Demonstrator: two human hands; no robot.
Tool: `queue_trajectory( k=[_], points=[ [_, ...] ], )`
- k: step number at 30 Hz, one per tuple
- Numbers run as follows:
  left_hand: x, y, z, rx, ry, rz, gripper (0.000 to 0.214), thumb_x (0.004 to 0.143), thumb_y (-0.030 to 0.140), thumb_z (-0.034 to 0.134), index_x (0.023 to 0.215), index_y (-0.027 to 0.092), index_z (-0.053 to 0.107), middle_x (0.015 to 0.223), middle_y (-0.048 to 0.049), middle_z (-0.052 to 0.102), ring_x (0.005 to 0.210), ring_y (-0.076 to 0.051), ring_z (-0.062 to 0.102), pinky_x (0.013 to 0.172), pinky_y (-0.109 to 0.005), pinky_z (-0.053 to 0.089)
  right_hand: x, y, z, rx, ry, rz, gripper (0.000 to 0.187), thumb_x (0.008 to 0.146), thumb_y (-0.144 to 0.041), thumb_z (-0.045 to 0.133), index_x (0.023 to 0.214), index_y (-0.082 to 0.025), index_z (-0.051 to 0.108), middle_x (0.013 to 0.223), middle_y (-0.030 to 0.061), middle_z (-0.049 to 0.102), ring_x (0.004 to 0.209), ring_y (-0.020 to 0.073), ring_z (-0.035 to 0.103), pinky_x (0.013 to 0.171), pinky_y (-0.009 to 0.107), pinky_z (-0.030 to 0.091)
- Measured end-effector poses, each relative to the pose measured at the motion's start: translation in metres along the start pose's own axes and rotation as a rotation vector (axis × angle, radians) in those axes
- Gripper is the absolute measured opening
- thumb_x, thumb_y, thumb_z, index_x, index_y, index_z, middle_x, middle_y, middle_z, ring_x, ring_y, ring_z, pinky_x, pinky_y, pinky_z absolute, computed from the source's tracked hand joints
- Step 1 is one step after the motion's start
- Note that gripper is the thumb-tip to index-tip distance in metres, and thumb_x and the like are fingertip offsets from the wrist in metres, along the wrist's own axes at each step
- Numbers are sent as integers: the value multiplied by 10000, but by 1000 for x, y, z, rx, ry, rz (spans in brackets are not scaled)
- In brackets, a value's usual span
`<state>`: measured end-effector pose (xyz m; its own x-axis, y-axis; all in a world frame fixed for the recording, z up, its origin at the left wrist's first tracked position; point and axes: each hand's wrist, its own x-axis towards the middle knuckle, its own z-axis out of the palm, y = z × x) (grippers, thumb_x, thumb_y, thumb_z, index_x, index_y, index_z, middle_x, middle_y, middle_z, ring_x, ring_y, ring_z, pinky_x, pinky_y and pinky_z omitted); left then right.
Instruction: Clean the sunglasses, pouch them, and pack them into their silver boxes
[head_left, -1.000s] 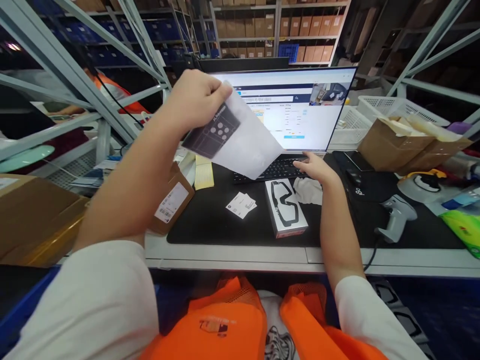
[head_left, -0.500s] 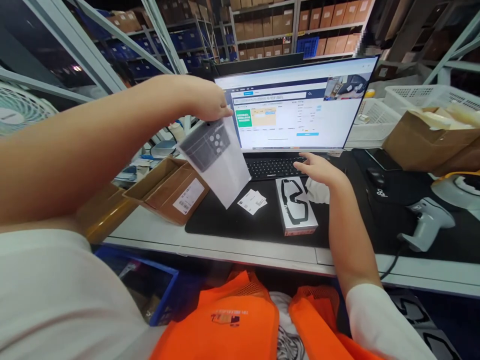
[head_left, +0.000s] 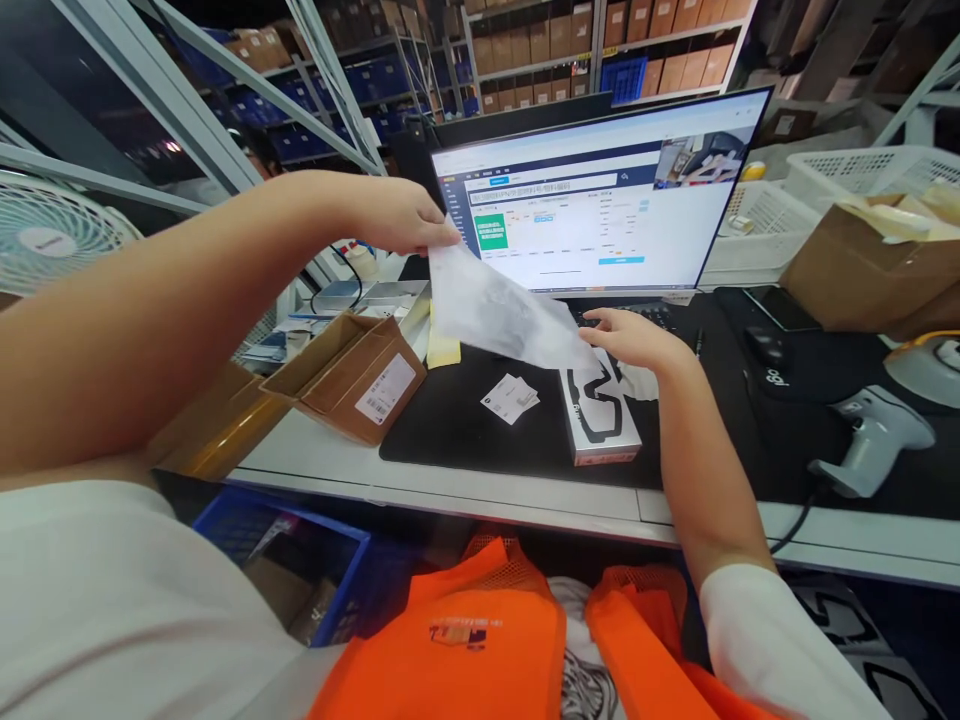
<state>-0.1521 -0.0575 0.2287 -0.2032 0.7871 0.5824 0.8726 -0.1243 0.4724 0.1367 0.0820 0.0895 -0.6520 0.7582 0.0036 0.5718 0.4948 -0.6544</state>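
Observation:
My left hand [head_left: 427, 222] pinches the upper left corner of a frosted white plastic bag [head_left: 502, 308], which is held up in front of the monitor. A faint dark pattern shows through the bag. At its other end, my right hand [head_left: 634, 338] has thumb and fingers closed on the bag's edge. Just under the right hand, a white box with a black goggle-like outline [head_left: 600, 415] lies on the black desk mat [head_left: 450, 430]. A few small white cards [head_left: 510, 398] lie to the left of that box.
An open cardboard box [head_left: 360, 385] stands at the left. Behind the bag is a monitor [head_left: 555, 240] with a partly hidden keyboard [head_left: 649, 313]. A barcode scanner [head_left: 877, 440], mouse [head_left: 766, 347], phone [head_left: 782, 307] and paper bag [head_left: 840, 265] are at the right. A blue crate [head_left: 349, 580] sits below the desk edge.
The bag has swung from hanging down below my left hand to stretching sideways toward my right hand, which now grips its edge. Yellow paper behind it has come into view.

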Motion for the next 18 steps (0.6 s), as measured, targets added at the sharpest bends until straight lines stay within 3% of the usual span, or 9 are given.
queue_trajectory(
  k=[5, 8, 10, 14, 18],
  points=[
    [-10, -10, -15, -2, -32, -23, 366, 1011, 483, 460, 968, 164, 635, 782, -1, 639, 1031, -161, 585, 1099, -316, 398, 14, 8, 9, 7, -10, 29, 654, 929, -576, 573, 1448, -177, 575, 1326, 140, 680, 1129, 323, 668, 969, 410, 512],
    [7, -24, -35, 199, -219, -9, 322, 964, 432, 563, 755, 190, 597, 595, 34, 510, 804, -138, 541, 1018, -293, 417, 22, 10, 17, -8, 0, 63, 721, 916, -556, 594, 1505, -150, 508, 1423, 163, 613, 1225, 341, 625, 1046, 440, 481],
    [20, -31, -44, 358, -280, 40, 388, 963, 434, 557, 661, 191, 536, 553, 45, 435, 695, -118, 467, 952, -285, 422, 25, 10, 22, 15, -51, 71, 749, 884, -498, 657, 1521, -143, 485, 1446, 177, 592, 1213, 337, 633, 1036, 435, 495],
    [32, -34, -46, 482, -163, 146, 519, 1004, 554, 430, 665, 167, 495, 601, 49, 398, 685, -99, 430, 928, -293, 395, 28, 6, 33, 60, -179, 38, 792, 791, -354, 762, 1513, -165, 497, 1473, 167, 573, 1182, 321, 651, 979, 392, 541],
    [26, -32, -42, 443, -120, 152, 575, 990, 620, 453, 630, 171, 435, 583, 61, 360, 654, -75, 346, 882, -278, 403, 30, 3, 46, 26, -147, 8, 862, 790, -345, 757, 1563, -156, 425, 1568, 163, 470, 1342, 335, 559, 1118, 414, 469]
  ],
)
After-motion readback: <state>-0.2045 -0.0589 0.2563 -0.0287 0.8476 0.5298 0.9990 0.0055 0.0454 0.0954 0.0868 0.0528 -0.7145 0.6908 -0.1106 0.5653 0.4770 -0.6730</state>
